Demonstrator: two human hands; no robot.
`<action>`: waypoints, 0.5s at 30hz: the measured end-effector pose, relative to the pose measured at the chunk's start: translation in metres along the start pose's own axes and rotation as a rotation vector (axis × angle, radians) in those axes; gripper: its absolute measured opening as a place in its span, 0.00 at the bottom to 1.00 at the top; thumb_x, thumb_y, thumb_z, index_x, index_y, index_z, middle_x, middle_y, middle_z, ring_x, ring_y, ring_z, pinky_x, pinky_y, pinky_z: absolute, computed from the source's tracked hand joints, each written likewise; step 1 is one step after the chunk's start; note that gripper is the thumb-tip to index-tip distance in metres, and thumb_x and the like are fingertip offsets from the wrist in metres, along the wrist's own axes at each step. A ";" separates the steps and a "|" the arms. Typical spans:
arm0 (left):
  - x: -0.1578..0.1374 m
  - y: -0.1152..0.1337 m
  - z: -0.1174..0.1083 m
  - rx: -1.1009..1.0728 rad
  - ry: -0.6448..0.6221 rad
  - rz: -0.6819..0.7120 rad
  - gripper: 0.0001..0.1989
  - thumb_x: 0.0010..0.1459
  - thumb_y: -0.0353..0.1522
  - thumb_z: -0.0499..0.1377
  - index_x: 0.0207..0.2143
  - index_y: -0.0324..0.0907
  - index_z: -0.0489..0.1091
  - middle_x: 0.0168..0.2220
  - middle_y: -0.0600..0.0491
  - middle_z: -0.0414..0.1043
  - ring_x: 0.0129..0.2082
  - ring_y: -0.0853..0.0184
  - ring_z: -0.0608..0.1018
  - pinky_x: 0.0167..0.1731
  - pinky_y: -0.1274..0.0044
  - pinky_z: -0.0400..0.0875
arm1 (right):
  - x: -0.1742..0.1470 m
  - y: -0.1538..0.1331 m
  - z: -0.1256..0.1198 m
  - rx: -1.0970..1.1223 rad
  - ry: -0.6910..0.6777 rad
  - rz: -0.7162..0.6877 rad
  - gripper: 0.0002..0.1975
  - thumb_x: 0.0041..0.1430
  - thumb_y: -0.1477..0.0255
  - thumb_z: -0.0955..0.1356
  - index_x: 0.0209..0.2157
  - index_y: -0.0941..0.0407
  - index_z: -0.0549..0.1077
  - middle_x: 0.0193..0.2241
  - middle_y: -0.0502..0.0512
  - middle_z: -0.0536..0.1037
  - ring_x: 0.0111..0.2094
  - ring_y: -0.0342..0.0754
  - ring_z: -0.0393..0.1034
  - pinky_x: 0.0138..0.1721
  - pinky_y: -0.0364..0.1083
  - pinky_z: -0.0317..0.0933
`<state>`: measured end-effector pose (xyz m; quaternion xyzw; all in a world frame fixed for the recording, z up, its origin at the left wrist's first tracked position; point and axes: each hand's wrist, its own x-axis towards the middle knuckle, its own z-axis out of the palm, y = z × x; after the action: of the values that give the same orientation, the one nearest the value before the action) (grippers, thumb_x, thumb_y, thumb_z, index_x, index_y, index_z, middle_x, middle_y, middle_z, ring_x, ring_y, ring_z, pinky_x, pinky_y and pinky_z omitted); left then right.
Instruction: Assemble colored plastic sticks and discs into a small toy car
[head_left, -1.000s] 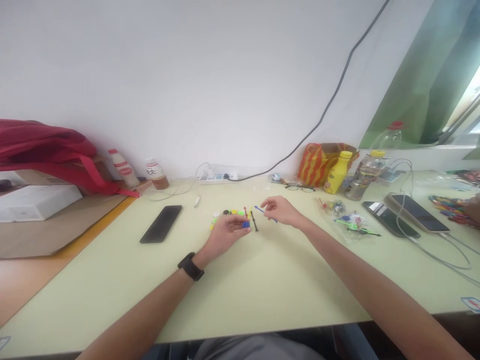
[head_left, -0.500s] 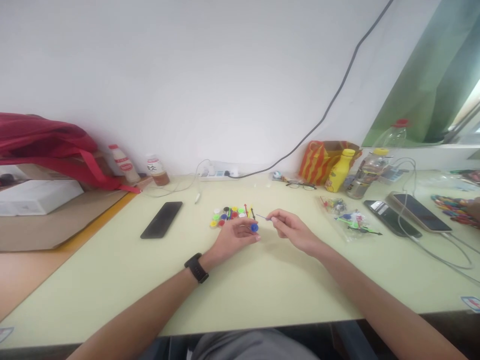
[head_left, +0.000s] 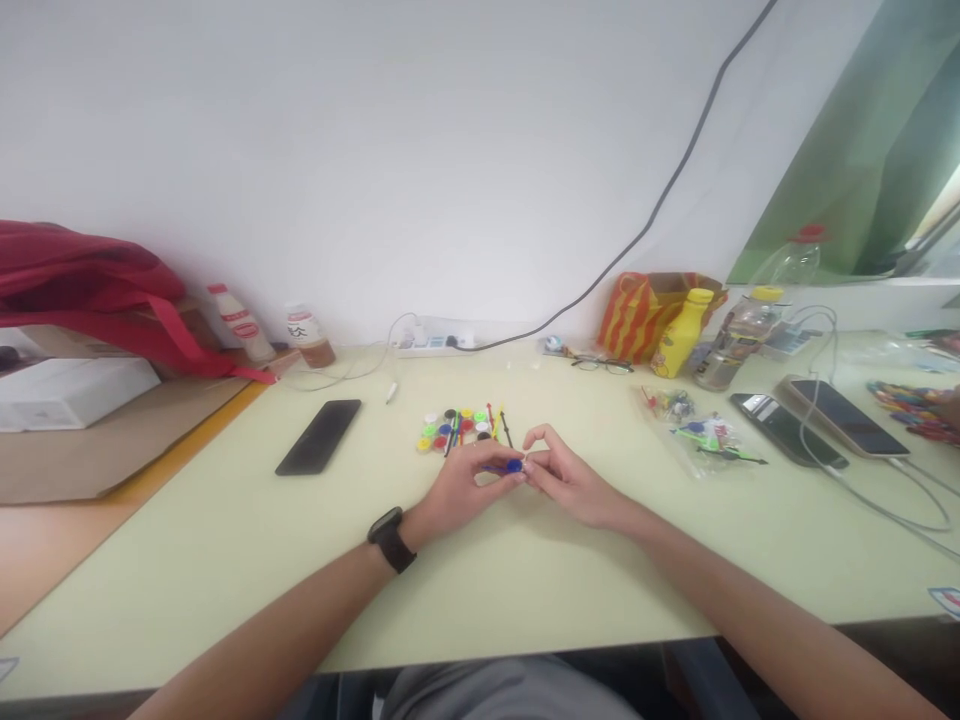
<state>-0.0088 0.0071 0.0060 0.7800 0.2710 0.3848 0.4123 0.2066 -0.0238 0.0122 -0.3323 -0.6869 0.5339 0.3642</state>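
Above the table, my left hand [head_left: 469, 487] pinches a small blue plastic disc [head_left: 514, 466] between thumb and fingers. Fingertips of my right hand [head_left: 566, 480] meet the disc from the right, closed on the end of a thin blue stick. A bit of blue shows left of the disc, inside the left hand's grip; the rest of the stick is hidden by fingers. Just behind my hands lie several small coloured discs [head_left: 444, 430] in white, green, yellow, red, blue and black. Coloured arrow-tipped sticks [head_left: 499, 422] lie beside and across them.
A black phone [head_left: 319, 437] lies to the left. Clear bags of plastic parts [head_left: 705, 440] and two phones with cables [head_left: 847, 420] are at the right. Bottles [head_left: 682, 335], glasses [head_left: 602, 365], a striped bag [head_left: 630, 315] and a power strip [head_left: 435, 343] line the wall.
My right hand has moved left and slightly down, bringing the thin blue stick to the disc. The hands were apart before and now touch at the fingertips.
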 end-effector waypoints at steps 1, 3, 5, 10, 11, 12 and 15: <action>0.000 0.001 -0.001 0.046 -0.011 0.020 0.12 0.65 0.37 0.65 0.48 0.43 0.80 0.43 0.46 0.80 0.43 0.62 0.82 0.46 0.70 0.80 | 0.000 -0.001 -0.001 -0.001 0.004 0.000 0.16 0.72 0.52 0.61 0.48 0.49 0.56 0.25 0.41 0.59 0.26 0.44 0.51 0.29 0.43 0.49; 0.000 0.003 -0.002 0.127 -0.018 0.056 0.11 0.66 0.36 0.64 0.48 0.43 0.80 0.42 0.47 0.80 0.42 0.62 0.82 0.45 0.71 0.79 | -0.001 -0.003 -0.003 -0.006 0.007 0.012 0.17 0.72 0.52 0.63 0.48 0.48 0.56 0.26 0.42 0.62 0.27 0.45 0.53 0.30 0.43 0.50; -0.001 0.005 -0.002 0.166 -0.023 0.072 0.11 0.66 0.36 0.64 0.49 0.44 0.80 0.42 0.47 0.81 0.41 0.62 0.82 0.44 0.70 0.79 | -0.002 -0.003 -0.004 -0.011 -0.007 0.031 0.17 0.71 0.53 0.64 0.48 0.49 0.57 0.27 0.43 0.65 0.28 0.45 0.55 0.30 0.43 0.51; -0.001 0.007 -0.003 0.202 -0.038 0.092 0.11 0.65 0.35 0.65 0.48 0.43 0.79 0.43 0.46 0.81 0.41 0.61 0.81 0.44 0.70 0.78 | -0.002 -0.003 -0.006 0.062 -0.062 0.067 0.19 0.69 0.51 0.66 0.47 0.49 0.59 0.25 0.42 0.66 0.26 0.43 0.54 0.29 0.42 0.48; -0.001 0.007 -0.003 0.214 -0.046 0.106 0.11 0.65 0.35 0.65 0.48 0.44 0.80 0.43 0.46 0.81 0.42 0.61 0.81 0.44 0.70 0.78 | -0.001 -0.002 -0.006 0.081 -0.070 0.088 0.20 0.68 0.51 0.67 0.46 0.49 0.59 0.25 0.41 0.66 0.25 0.43 0.53 0.28 0.42 0.47; -0.001 0.007 -0.003 0.225 -0.057 0.118 0.11 0.65 0.35 0.64 0.48 0.44 0.80 0.43 0.47 0.81 0.42 0.61 0.81 0.44 0.70 0.77 | -0.001 -0.002 -0.006 0.097 -0.077 0.111 0.20 0.67 0.50 0.67 0.46 0.49 0.59 0.25 0.41 0.66 0.24 0.42 0.52 0.27 0.41 0.45; -0.002 0.008 -0.003 0.247 -0.082 0.132 0.11 0.66 0.34 0.63 0.49 0.46 0.80 0.43 0.47 0.82 0.42 0.61 0.81 0.44 0.70 0.77 | 0.001 0.002 -0.007 0.122 -0.079 0.160 0.21 0.66 0.49 0.68 0.46 0.50 0.60 0.24 0.40 0.66 0.23 0.41 0.49 0.25 0.41 0.43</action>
<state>-0.0112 0.0030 0.0130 0.8561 0.2470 0.3427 0.2978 0.2117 -0.0190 0.0119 -0.3419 -0.6382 0.6149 0.3126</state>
